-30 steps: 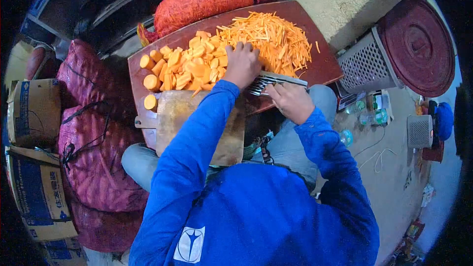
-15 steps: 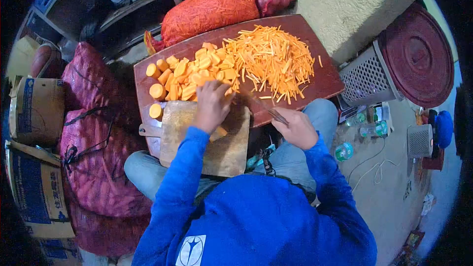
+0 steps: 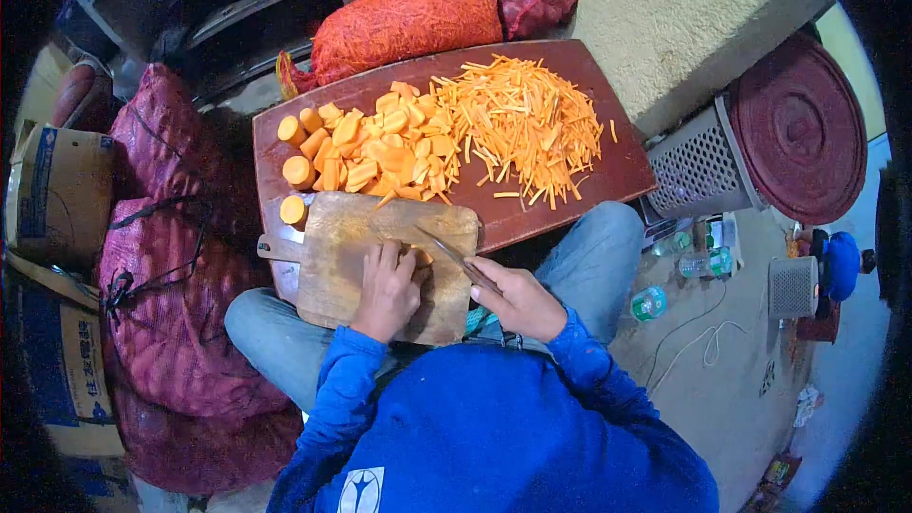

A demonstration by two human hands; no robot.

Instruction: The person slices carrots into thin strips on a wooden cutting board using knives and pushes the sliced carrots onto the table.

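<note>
My left hand [image 3: 388, 293] presses its curled fingers on a piece of carrot [image 3: 422, 257], mostly hidden under them, on the wooden cutting board [image 3: 347, 218]. In my right hand [image 3: 521, 302] is a knife [image 3: 446, 249], its handle gripped and its blade slanting up and left over the board, just right of my left fingers. Beyond the board, a heap of carrot slices [image 3: 391, 152] lies on the dark red table [image 3: 613, 171]. Thin carrot strips [image 3: 532, 123] are piled to the right of the slices. A few thick carrot chunks [image 3: 298, 171] stand at the table's left.
An orange mesh sack of carrot strips [image 3: 408, 21] lies behind the table. Large purple-red mesh sacks [image 3: 180, 304] and cardboard boxes [image 3: 62, 190] crowd the left. On the right are a grey perforated basket [image 3: 698, 166], a round red lid [image 3: 798, 128] and plastic bottles [image 3: 705, 263].
My left hand has come back from the pile of slices to the middle of the board. My right hand has brought the knife left and down, over the board.
</note>
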